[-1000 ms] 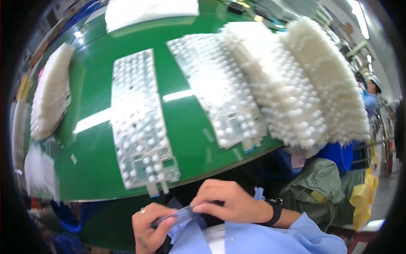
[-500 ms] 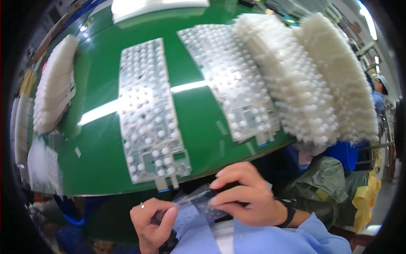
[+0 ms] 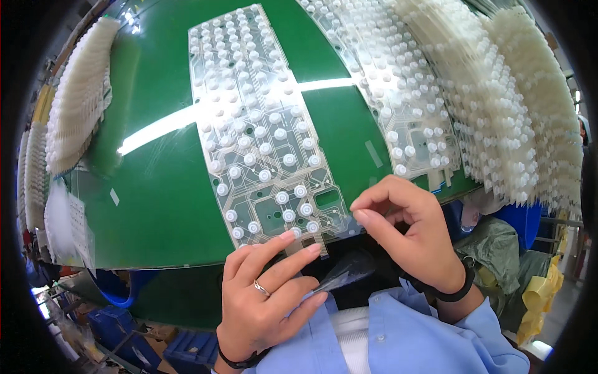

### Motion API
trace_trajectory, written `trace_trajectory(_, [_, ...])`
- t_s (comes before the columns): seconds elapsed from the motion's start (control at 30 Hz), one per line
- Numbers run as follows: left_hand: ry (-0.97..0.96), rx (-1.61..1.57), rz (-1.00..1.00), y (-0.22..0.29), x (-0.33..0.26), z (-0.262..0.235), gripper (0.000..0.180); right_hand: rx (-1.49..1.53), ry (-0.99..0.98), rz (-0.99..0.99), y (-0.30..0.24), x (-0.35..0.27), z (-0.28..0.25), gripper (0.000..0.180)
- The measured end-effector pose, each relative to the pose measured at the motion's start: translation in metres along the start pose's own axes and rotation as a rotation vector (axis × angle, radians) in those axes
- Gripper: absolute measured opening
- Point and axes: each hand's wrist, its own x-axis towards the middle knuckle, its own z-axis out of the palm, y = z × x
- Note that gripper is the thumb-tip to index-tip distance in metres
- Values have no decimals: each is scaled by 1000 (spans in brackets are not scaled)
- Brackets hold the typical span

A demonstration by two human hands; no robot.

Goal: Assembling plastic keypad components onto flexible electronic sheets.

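Observation:
A clear keyboard membrane sheet (image 3: 274, 149) with rows of white rubber domes lies in front of me, its narrow end at the table's near edge. At that end is my left hand (image 3: 265, 299), two fingertips resting by the connector tails. A piece of clear plastic film (image 3: 349, 269) sticks out by its thumb and lower fingers, which appear to hold it. My right hand (image 3: 411, 234) is beside the sheet's near right corner, thumb and index finger pinched together. Whatever is in that pinch is too small to name.
More domed membrane sheets (image 3: 398, 93) overlap to the right, beside thick stacks (image 3: 492, 106). Another stack (image 3: 78, 100) stands at the left on the green table (image 3: 149, 212). Small clear strips (image 3: 374, 153) lie on the tabletop. Blue bins (image 3: 115, 330) are below the table.
Both hands have come apart from the clear film they held together over my lap. The left has moved to the sheet's near end, the right to its corner. The view has shifted closer.

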Motion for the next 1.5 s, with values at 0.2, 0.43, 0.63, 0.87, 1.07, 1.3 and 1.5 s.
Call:
trace_trajectory(0.2, [-7,-15,56,-12,5,11,14,-157,4,-41,-4,10,8,4])
trace_trajectory(0.43, [-29,-12,51,-16,5,11,14,-180,12,1,-2,12,10,4])
trace_trajectory(0.63, [-21,-20,54,-18,4,11,17,-209,32,-14,-3,11,11,4])
trace_trajectory(0.87, [-22,-26,53,-18,4,11,17,-228,58,-36,0,12,12,3])
trace_trajectory(1.07, [-22,-28,50,-19,4,11,17,-250,56,-33,0,12,13,3])
trace_trajectory(1.3, [-68,34,79,-18,4,13,18,-271,68,-37,2,12,13,5])
trace_trajectory(1.5, [-120,121,61,-12,5,13,19,-245,28,-67,3,10,11,11])
